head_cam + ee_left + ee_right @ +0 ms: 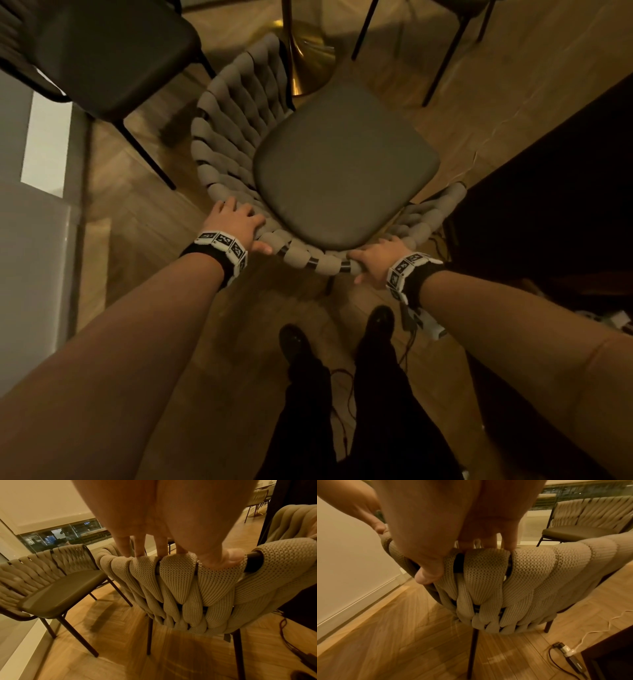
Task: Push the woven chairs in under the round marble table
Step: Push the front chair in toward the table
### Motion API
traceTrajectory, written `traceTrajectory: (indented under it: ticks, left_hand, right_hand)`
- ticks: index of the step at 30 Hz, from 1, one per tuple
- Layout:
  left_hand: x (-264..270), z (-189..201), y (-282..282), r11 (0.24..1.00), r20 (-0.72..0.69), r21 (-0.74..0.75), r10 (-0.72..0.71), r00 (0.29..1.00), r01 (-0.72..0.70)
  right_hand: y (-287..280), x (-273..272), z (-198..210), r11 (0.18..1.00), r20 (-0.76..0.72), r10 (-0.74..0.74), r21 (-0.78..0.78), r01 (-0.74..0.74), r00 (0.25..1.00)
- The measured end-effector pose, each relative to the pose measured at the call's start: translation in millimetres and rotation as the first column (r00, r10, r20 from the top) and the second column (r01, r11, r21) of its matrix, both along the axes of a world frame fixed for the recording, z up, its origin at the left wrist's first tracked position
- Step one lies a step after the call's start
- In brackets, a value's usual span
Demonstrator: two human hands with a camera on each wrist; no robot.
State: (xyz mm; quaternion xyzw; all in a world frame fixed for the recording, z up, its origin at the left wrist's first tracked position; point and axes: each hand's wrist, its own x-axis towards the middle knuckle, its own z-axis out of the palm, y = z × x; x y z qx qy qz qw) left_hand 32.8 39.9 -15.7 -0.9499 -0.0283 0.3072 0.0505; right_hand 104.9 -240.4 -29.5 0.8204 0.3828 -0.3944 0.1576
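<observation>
Risks first: we judge the woven chair (329, 164), gripped at its back rim at 6 o'clock in the head view, could knock the brass table base (301, 54) at 12 o'clock if shoved straight; the neighbouring chair (113, 58) at 10 o'clock crowds the left side, so a skewed push may clip its legs. Thin legs could catch on the plank floor (144, 212). The cable (556, 660) lies near our feet, a trip hazard.

Chair: curved back of fat knitted ribbed straps over dark metal tube; smooth rounded-square seat pad. Our left hand (236, 222) and right hand (380, 260) each curl fingers over the rim, thumbs behind, holding it
</observation>
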Motion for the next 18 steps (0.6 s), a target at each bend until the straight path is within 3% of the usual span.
traceTrajectory:
  ticks: [5,11,14,16,18]
  left_hand:
    - [13,7,-19,0.999,0.025,-0.007,0.033,0.999,-0.032]
    - [33,8,-73,0.989,0.13,-0.109,0.117,0.985,-0.103]
    - [49,-1,-95,0.963,0.149,-0.256,0.126,0.981,-0.085]
    - [62,-6,-98,0.891,0.129,-0.438,0.194,0.972,-0.12]
    - [73,-6,-90,0.867,0.121,-0.48,0.218,0.968,-0.135]
  right_hand:
    - [-9,23,5,0.999,0.052,-0.033,0.01,0.032,0.998]
    - [-42,81,12,0.998,0.232,-0.049,0.035,0.042,0.971]
    - [-64,122,17,0.998,0.335,-0.063,0.026,0.058,0.94]
    - [-76,153,20,0.996,0.401,-0.083,0.023,0.081,0.912]
    - [-78,174,22,0.995,0.376,-0.093,-0.002,0.102,0.922]
